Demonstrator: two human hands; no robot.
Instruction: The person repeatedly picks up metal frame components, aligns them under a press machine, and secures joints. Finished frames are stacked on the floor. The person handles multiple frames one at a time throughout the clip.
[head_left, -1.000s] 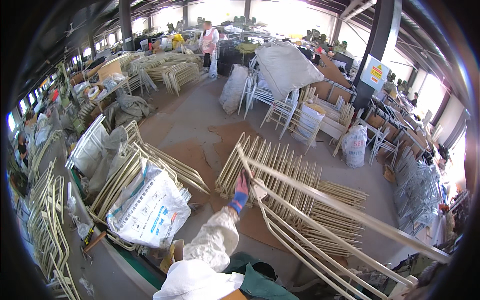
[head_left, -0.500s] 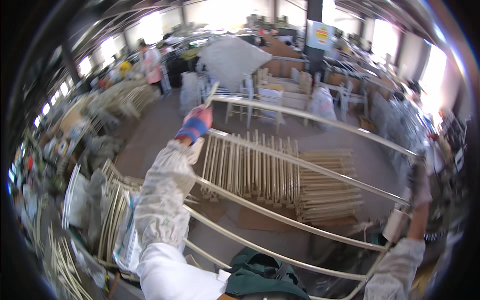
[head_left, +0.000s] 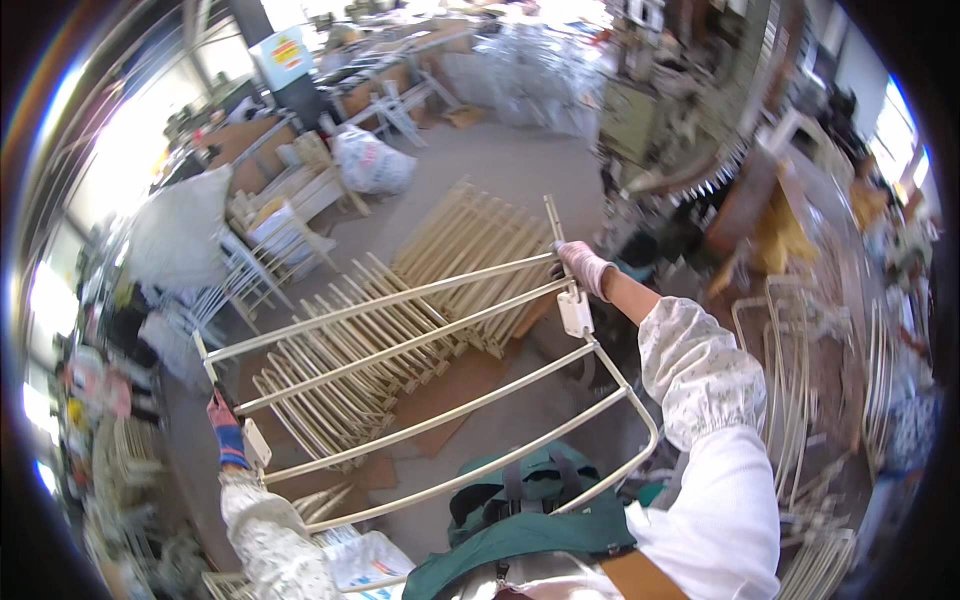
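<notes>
Spreading out around the middle of the view, from which these clock places are read, the grey floor carries most of what is here. A green machine stands at 1 o'clock. On the floor lie 2 piles of cream pieces: a flat pile at 12 o'clock, its bars side by side, and a nested pile between 8 and 9 o'clock, its pieces overlapping in a row, probably to save room. Brown sheeting shows beside the nested pile, perhaps laid down to spare the finish.

The cream metal frame is held before the body, mainly at 6 to 7 o'clock, its cross bars aslant and its near end in front of the green garment. A white sack sits at 11 o'clock, well apart from it.

At 8 o'clock, the left hand has its grip clamped on 1 side rail; between 2 and 3 o'clock, the right hand has its grip clamped on the opposite rail. Holding 2 opposite sides likely stops so wide a piece twisting. Smallest are the left white plate and right white plate, 1 just beside each hand.
</notes>
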